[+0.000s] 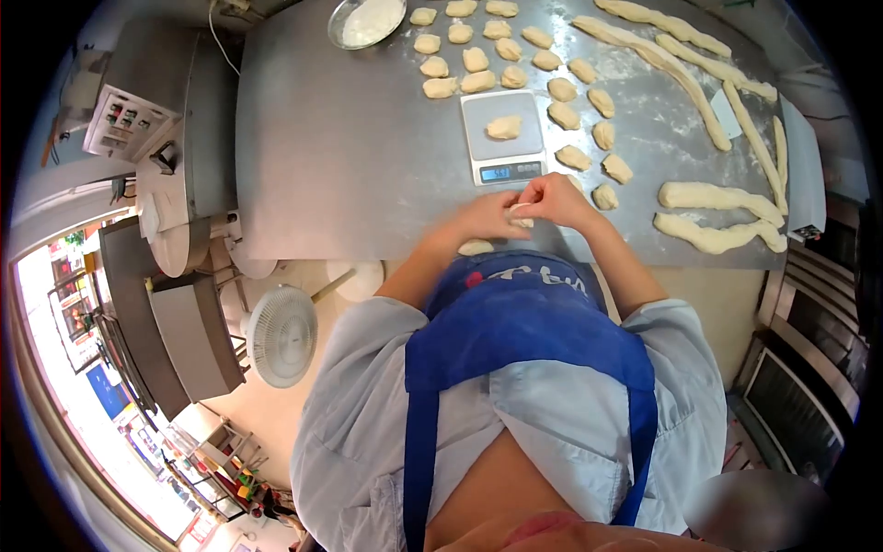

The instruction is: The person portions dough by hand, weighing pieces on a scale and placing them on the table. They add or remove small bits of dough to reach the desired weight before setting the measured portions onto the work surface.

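Close to the front edge of the metal table, my left hand (489, 217) and my right hand (558, 200) meet around a small dough piece (521, 217), fingers of both closed on it. Just beyond them stands a white scale (473, 138) with a lit display, and one dough piece (504, 127) lies on its plate. Another piece (475, 247) rests at the table edge beside my left wrist. Several dough pieces (564, 115) sit in rows behind and to the right of the scale.
Long dough strips (717, 196) lie on the right of the floured metal table (340, 166), near a pale scraper (725, 114). A bowl of flour (368, 20) stands at the back. A white fan (282, 336) is at the left, below the table.
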A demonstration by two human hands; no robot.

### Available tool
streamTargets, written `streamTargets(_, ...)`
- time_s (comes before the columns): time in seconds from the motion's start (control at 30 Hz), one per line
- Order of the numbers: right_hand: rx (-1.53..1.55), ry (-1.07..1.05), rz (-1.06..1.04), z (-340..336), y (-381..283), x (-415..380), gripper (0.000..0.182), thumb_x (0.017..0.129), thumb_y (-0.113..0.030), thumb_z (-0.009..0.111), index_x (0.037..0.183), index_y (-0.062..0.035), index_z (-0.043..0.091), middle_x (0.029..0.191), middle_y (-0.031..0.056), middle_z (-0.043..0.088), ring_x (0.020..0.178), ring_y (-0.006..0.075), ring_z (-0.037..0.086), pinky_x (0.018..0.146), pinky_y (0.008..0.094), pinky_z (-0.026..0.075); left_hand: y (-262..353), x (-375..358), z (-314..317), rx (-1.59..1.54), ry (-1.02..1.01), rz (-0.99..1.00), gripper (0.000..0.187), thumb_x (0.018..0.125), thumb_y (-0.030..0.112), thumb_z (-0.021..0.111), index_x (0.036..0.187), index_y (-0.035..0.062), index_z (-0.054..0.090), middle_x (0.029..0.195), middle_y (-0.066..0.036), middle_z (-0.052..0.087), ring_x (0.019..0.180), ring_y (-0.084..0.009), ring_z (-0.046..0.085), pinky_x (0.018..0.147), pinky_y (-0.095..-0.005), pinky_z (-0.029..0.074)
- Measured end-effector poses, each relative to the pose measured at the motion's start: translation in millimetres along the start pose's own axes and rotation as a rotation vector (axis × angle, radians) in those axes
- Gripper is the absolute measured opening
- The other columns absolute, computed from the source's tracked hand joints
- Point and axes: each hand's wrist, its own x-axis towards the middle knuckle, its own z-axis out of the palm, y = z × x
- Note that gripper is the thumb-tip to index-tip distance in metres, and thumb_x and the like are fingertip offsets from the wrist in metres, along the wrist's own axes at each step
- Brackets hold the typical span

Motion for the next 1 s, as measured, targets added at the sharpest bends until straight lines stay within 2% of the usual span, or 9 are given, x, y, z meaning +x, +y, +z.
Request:
streamTargets(0.2,-0.067,-0.055,0.079,-13.6,1.0,3.2,0.020,0.067,-0.023,0.081,0.068,-0.0051,0.073,0.060,0.0052,0.066,0.055,0.0144,0.062,0.055,0.0293,0.048,15.1,11.5,14.8,0.038,0.199,0.136,0.045,0.085,0.044,0.070,0.104,0.0042,0.063,0.103,-0.018,0.069,0.095,-0.0348,0.066,0.084,-0.0417,0.049)
streamTargets(0.27,0.113,-0.235,0.126,-11.5,-5.0,2.7,0.017,0.069,-0.016,0.080,0.072,-0.0010,0.073,0.062,0.0054,0.067,0.057,0.0100,0.061,0.054,0.0255,0.047,24.5,11.6,1.5,0.741,-0.147,0.011,0.054,0.089,0.045,0.065,0.122,0.0031,0.057,0.111,-0.018,0.069,0.098,-0.0313,0.067,0.093,-0.0417,0.047)
streamTargets(0.4,0.369,-0.290,-0.106,12.2,-50.7,18.2,0.016,0.072,-0.017,0.079,0.071,-0.0024,0.072,0.063,0.0054,0.067,0.057,0.0082,0.061,0.056,0.0253,0.048,-23.3,15.3,26.8,0.227,0.035,-0.046,0.066,0.086,0.059,0.062,0.122,0.0042,0.060,0.113,-0.018,0.067,0.104,-0.0330,0.065,0.098,-0.0447,0.042)
streamTargets(0.47,-0.089,0.063,-0.309,3.6,-65.6,52.4,0.023,0.073,-0.025,0.082,0.074,-0.0054,0.070,0.069,0.0053,0.068,0.064,0.0149,0.064,0.060,0.0293,0.051,-18.1,17.6,43.8,0.838,0.556,0.383,0.069,0.086,0.062,0.060,0.128,0.0068,0.057,0.115,-0.016,0.066,0.110,-0.0325,0.061,0.101,-0.0464,0.040)
streamTargets(0.5,-0.293,0.224,-0.563,-6.8,-58.4,75.9,0.026,0.073,-0.029,0.081,0.074,-0.0069,0.068,0.073,0.0051,0.067,0.071,0.0194,0.064,0.064,0.0325,0.051,27.7,5.4,21.1,0.669,0.167,0.080,0.070,0.086,0.058,0.062,0.134,0.0081,0.052,0.122,-0.015,0.062,0.117,-0.0318,0.057,0.101,-0.0466,0.040)
streamTargets(0.63,-0.776,0.180,-1.051,-32.9,-13.6,153.9,0.028,0.075,-0.033,0.078,0.075,-0.0106,0.063,0.084,0.0047,0.064,0.091,0.0284,0.060,0.074,0.0410,0.050,6.5,-9.9,22.8,0.591,0.240,0.044,0.068,0.083,0.048,0.069,0.135,0.0081,0.049,0.125,-0.016,0.060,0.118,-0.0323,0.055,0.101,-0.0463,0.040)
streamTargets(0.77,-0.921,0.053,-0.904,-22.2,1.0,167.8,0.026,0.079,-0.031,0.075,0.071,-0.0111,0.059,0.081,0.0031,0.063,0.097,0.0259,0.059,0.080,0.0407,0.048,-7.6,-23.4,22.8,0.588,0.373,0.006,0.059,0.077,0.030,0.077,0.127,0.0085,0.053,0.122,-0.014,0.059,0.115,-0.0319,0.055,0.095,-0.0450,0.044)
streamTargets(0.93,-0.798,0.683,-0.716,2.4,-18.4,131.0,0.034,0.080,-0.025,0.072,0.109,-0.0096,0.062,0.116,0.0164,0.059,0.108,0.0304,0.056,0.090,0.0433,0.045,-29.3,-13.5,30.0,0.659,0.467,-0.004,0.056,0.071,0.023,0.079,0.120,0.0083,0.057,0.114,-0.014,0.061,0.108,-0.0308,0.058,0.094,-0.0443,0.045)
streamTargets(1.0,-0.570,0.513,-0.614,8.3,-19.1,95.4,0.056,0.075,-0.020,0.075,0.127,-0.0094,0.054,0.129,0.0186,0.052,0.114,0.0337,0.054,0.100,0.0488,0.040,-37.0,-10.8,24.8,0.423,0.411,-0.024,0.047,0.080,0.022,0.073,0.121,0.0062,0.057,0.111,-0.017,0.063,0.105,-0.0363,0.059,0.092,-0.0451,0.046)
